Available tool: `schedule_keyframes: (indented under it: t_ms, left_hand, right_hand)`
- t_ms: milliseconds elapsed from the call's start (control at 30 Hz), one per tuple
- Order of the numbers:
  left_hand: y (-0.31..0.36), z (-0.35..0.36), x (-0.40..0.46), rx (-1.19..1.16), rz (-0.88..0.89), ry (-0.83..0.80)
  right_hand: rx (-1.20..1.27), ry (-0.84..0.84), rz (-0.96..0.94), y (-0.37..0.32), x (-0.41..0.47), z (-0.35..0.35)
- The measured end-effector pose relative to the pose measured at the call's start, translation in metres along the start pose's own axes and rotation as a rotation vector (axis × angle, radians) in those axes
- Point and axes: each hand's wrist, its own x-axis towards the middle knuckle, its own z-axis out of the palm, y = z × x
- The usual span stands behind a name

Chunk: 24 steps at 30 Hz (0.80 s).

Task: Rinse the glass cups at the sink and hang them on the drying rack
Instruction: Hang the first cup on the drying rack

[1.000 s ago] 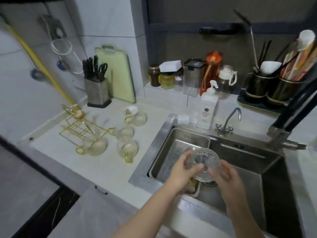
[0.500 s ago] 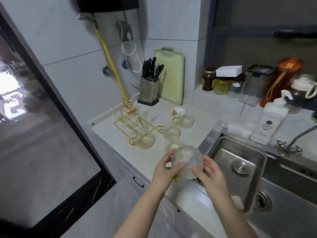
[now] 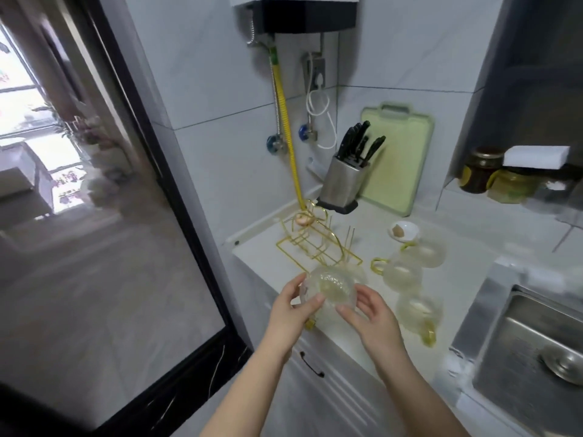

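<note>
I hold a textured glass cup (image 3: 329, 288) upside down in front of me, just short of the gold wire drying rack (image 3: 310, 241). My left hand (image 3: 291, 307) grips its left side, thumb on the glass. My right hand (image 3: 369, 310) touches its right side with the fingertips. The cup's gold handle pokes out below my left hand. Another cup looks to sit on the rack right behind the held one, mostly hidden. Three more glass cups (image 3: 403, 274) with gold handles stand on the white counter (image 3: 467, 247) between rack and sink (image 3: 517, 335).
A knife block (image 3: 342, 184) and a green cutting board (image 3: 396, 159) stand against the wall behind the rack. A small white dish (image 3: 403, 231) lies near the cups. Jars sit on a ledge at right. A yellow hose runs down the wall. A black-framed glass door is at left.
Both hands carried the cup out of the sink and leftward across the counter to the rack. My head turned left with it, so the sink now lies at the right edge.
</note>
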Motion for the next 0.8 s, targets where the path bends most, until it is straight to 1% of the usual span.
schedule_keyframes:
  t_ms: [233,433,567,667,800]
  left_hand:
    - [0.005,-0.066,0.048,-0.006,-0.022,0.091]
    - [0.009,-0.097,0.089,-0.055,-0.055,0.137]
    - [0.007,-0.116,0.127,-0.002,-0.051,0.192]
    - [0.009,-0.126,0.158,0.081,-0.015,0.184]
    - [0.005,-0.137,0.193,0.133,-0.028,0.135]
  right_hand:
    - [-0.039,-0.057,0.035,-0.003,0.044,0.069]
    - [-0.073,-0.089,0.032,0.002,0.091,0.107]
    - [-0.044,-0.120,0.064,0.008,0.129,0.131]
    - [-0.049,-0.135,0.070,0.010,0.158,0.144]
    - [-0.101,-0.118,0.084,0.014,0.184,0.158]
